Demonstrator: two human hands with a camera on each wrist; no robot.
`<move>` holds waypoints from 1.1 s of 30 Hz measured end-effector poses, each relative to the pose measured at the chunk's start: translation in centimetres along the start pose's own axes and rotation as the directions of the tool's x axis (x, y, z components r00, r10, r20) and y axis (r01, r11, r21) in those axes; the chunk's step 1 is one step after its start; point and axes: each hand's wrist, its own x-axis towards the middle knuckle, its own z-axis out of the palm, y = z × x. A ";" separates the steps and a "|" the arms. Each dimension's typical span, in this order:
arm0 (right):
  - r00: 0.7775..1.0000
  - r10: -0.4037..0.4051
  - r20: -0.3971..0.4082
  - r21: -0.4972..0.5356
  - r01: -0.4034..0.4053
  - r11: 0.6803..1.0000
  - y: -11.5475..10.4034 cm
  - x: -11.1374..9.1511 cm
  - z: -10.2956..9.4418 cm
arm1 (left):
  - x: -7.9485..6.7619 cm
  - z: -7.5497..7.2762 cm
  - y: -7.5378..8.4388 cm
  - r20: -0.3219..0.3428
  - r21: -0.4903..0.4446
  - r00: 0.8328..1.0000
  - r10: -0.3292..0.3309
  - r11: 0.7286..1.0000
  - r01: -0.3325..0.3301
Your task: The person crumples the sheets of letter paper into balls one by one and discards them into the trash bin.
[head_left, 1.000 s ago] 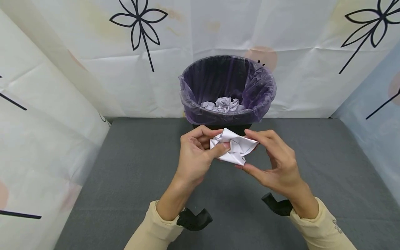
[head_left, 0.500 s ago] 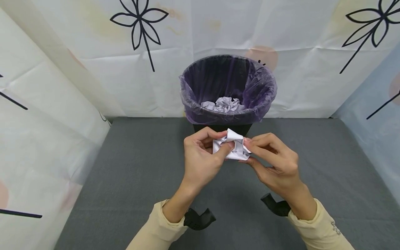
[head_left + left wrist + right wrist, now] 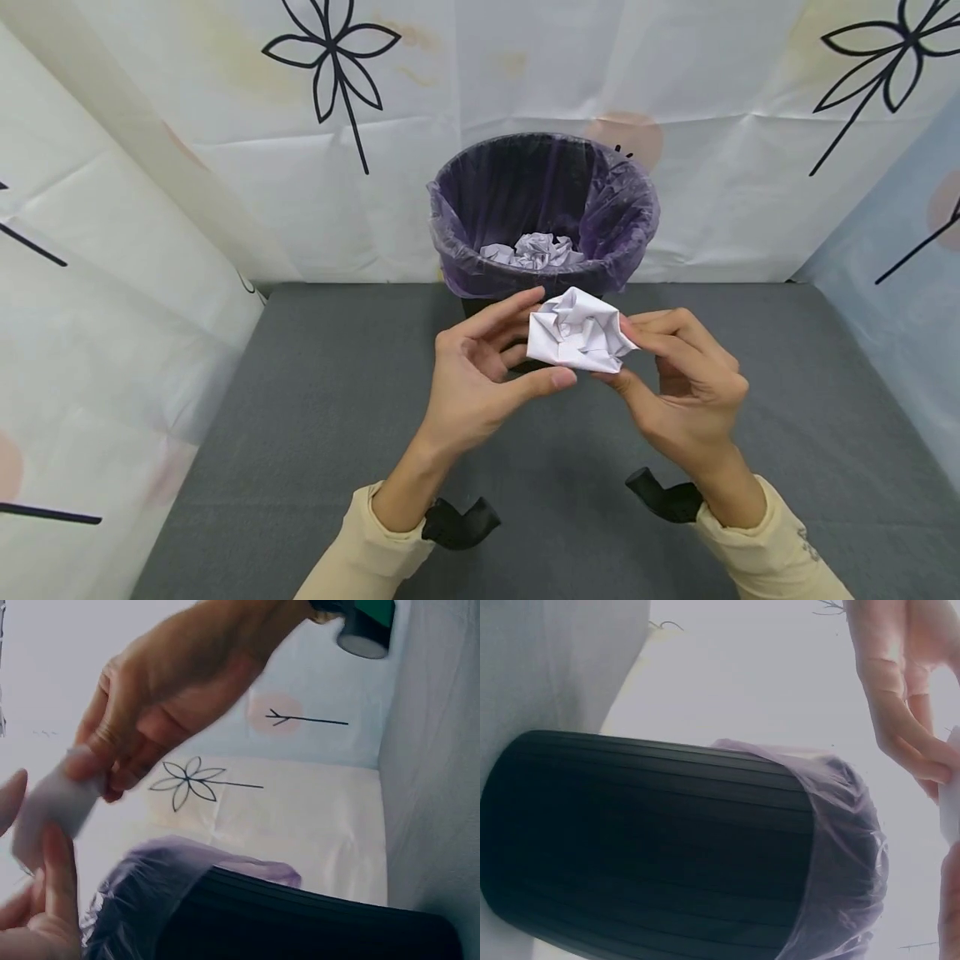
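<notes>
A folded, crumpled piece of white paper is held up in front of the bin in the head view. My right hand pinches its right edge between thumb and fingers. On the other side my left hand has its thumb off the paper, below the lower edge, with fingers loosely extended at the left edge. Some left fingertips are hidden behind the paper. In the left wrist view the paper is blurred, between the right hand and the left fingers.
A dark bin lined with a purple plastic bag stands against the back curtain. Several crumpled white papers lie inside it. Grey cloth covers the table. Patterned white curtains close the back and sides.
The left thumb has come off the paper and the left fingers have spread. The right hand has moved slightly right with the paper, which now faces the head camera more fully.
</notes>
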 end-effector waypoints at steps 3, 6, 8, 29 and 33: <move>1.000 0.011 -0.002 0.046 -0.010 0.999 -0.4 0.3 0.0 | 0.0 -0.1 -0.2 0.051 0.007 0.995 0.090 0.996 -0.091; 1.000 -0.014 0.011 0.061 0.013 0.998 -0.9 0.5 0.1 | 0.0 -0.1 -0.2 0.071 0.065 0.985 0.157 0.985 -0.161; 0.999 -0.037 0.018 0.060 0.036 0.998 -1.2 0.7 0.1 | 0.1 0.0 -0.2 0.080 0.098 0.979 0.190 0.975 -0.197; 0.959 -0.146 0.244 -0.300 0.218 0.929 -2.5 1.8 -0.1 | 0.8 0.5 -0.4 0.083 0.303 0.902 0.423 0.852 -0.427; 0.965 -0.129 0.226 -0.317 0.198 0.928 -2.5 1.6 0.0 | 0.9 0.6 -0.3 0.099 0.339 0.895 0.435 0.831 -0.441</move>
